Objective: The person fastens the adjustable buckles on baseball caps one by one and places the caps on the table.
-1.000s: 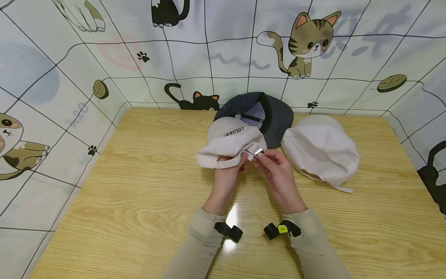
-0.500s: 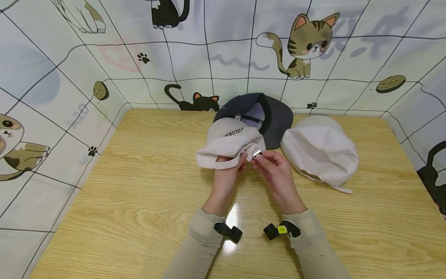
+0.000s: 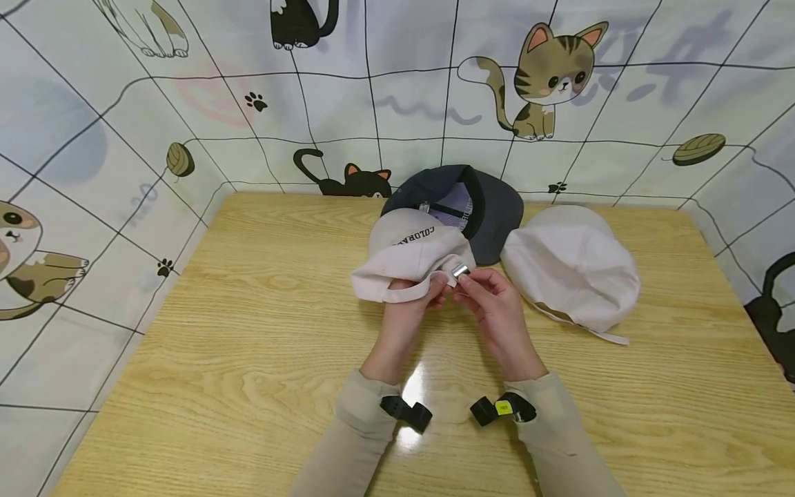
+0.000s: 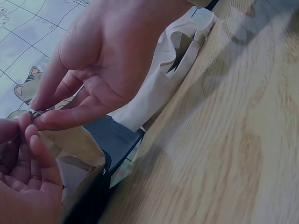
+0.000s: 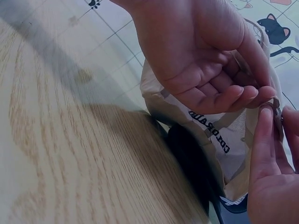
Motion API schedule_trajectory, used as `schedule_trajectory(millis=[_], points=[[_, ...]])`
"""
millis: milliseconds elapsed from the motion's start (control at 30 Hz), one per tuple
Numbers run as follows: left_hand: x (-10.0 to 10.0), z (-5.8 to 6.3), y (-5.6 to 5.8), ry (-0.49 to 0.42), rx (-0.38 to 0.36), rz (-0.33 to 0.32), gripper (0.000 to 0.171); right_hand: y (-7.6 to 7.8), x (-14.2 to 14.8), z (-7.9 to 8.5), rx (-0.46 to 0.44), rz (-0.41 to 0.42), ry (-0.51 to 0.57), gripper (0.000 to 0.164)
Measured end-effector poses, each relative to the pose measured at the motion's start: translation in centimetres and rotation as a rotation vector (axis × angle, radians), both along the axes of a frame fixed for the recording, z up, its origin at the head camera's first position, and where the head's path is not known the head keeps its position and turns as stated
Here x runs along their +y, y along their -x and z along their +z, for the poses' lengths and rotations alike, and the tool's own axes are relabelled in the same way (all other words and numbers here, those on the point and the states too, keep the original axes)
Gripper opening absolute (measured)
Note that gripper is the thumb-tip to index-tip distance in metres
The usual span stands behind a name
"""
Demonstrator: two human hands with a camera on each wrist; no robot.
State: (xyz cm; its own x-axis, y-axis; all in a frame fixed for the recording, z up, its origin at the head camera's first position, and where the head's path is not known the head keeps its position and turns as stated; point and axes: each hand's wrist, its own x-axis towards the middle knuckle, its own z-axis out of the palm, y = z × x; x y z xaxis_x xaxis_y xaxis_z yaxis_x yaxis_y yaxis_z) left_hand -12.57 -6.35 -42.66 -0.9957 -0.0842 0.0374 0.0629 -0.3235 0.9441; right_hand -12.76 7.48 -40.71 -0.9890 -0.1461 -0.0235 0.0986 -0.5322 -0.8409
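An off-white baseball cap (image 3: 413,257) with dark lettering hangs over my left hand (image 3: 406,314), its back strap (image 3: 406,293) crossing the hand just above the wrist. The left thumb and fingers pinch the cap's strap beside a small silver buckle (image 3: 460,270). My right hand (image 3: 499,317) pinches that buckle between thumb and index finger. Both sets of fingertips nearly meet there. In the left wrist view the right hand (image 4: 107,65) reaches in from above. The right wrist view shows the left hand (image 5: 201,56) with its other fingers curled and the lettered cap behind it.
Behind the held cap lies a dark navy cap (image 3: 499,214), inside showing, near the table's back edge. A second off-white cap (image 3: 571,266) rests to the right, its strap end on the wooden table (image 3: 267,345). A cat-print cloth (image 3: 410,103) encloses the back and sides.
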Motion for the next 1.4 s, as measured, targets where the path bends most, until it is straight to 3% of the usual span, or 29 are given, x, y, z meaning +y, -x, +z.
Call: schedule_trajectory(millis=[100, 200, 233, 267, 367, 433, 500, 600, 667, 700, 867, 967, 1400], points=[[0.0, 0.9, -0.4, -0.030, -0.005, 0.030, 0.023, 0.0, -0.1, -0.1, 0.026, 0.010, 0.000, 0.007], [0.0, 0.0, -0.1, -0.032, 0.016, 0.063, 0.024, 0.0, -0.1, -0.5, 0.065, 0.021, -0.004, 0.006], [0.1, -0.3, 0.0, -0.029, 0.023, 0.064, 0.026, 0.4, 0.0, -1.6, 0.079, 0.037, 0.025, 0.006], [0.0, 0.1, -0.2, -0.020, 0.010, 0.059, 0.028, 0.4, 0.1, -1.8, 0.087, 0.038, 0.023, 0.006], [0.0, -1.2, 0.3, 0.009, 0.020, 0.032, 0.026, 0.5, 0.2, -1.9, 0.088, 0.035, 0.015, 0.007], [0.0, -0.6, 0.1, 0.010, 0.017, 0.006, 0.026, 0.5, 0.2, -1.8, 0.080, 0.034, 0.021, 0.007], [0.0, 0.0, -0.2, 0.003, 0.019, -0.016, 0.026, 0.1, 0.1, -0.7, 0.063, 0.016, -0.009, 0.006], [0.0, 1.4, -0.7, -0.029, 0.006, -0.040, 0.026, 0.1, 0.1, -0.7, 0.066, 0.017, 0.012, 0.006], [-0.1, 1.7, -0.7, -0.041, -0.011, -0.048, 0.024, 0.2, 0.1, -1.0, 0.075, 0.017, 0.008, 0.006], [-0.1, 0.9, -0.3, -0.041, 0.002, -0.048, 0.022, 0.3, 0.1, -1.2, 0.082, 0.018, 0.007, 0.007], [-0.1, 0.9, -0.3, -0.049, -0.006, -0.049, 0.019, 1.3, 0.5, -3.6, 0.095, 0.029, -0.021, 0.014], [0.0, 1.7, -0.7, -0.055, -0.030, -0.055, 0.020, 1.7, 0.7, -4.6, 0.101, 0.029, -0.026, 0.017], [0.1, 1.6, -0.7, -0.066, -0.049, -0.059, 0.016, 2.3, 1.1, -6.2, 0.106, 0.021, -0.054, 0.022]])
